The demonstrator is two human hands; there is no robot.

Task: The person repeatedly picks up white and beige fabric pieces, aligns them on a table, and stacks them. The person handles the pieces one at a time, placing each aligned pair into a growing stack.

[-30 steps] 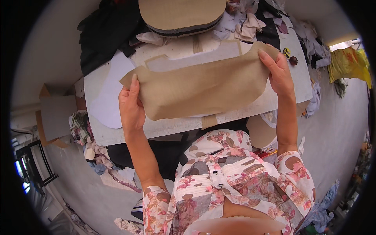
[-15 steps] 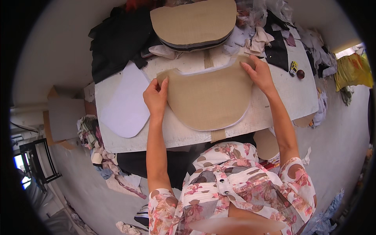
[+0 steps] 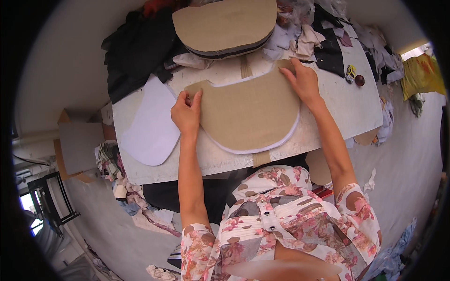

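Observation:
A tan fabric piece (image 3: 252,112) with a rounded bottom and a scooped top edge lies in front of me on the white table. Beneath it is a white layer of like shape, showing as a rim along the curved bottom and the scooped top. My left hand (image 3: 186,112) pinches the fabric's upper left corner between thumb and fingers. At the upper right corner, my right hand (image 3: 302,85) is closed on the same piece, thumb on top. Just left of my left hand lies a separate white cut piece (image 3: 149,129).
A stack of tan half-round pieces (image 3: 225,25) stands at the table's far side. Black cloth (image 3: 136,56) heaps at the far left, with scraps (image 3: 307,42) at the far right. A small yellow object (image 3: 350,72) and a dark round one (image 3: 359,80) sit near the right edge.
The tan fabric's right side has shifted slightly up and left with my right hand. More of the white rim shows along the lower right curve. Both hands keep their hold.

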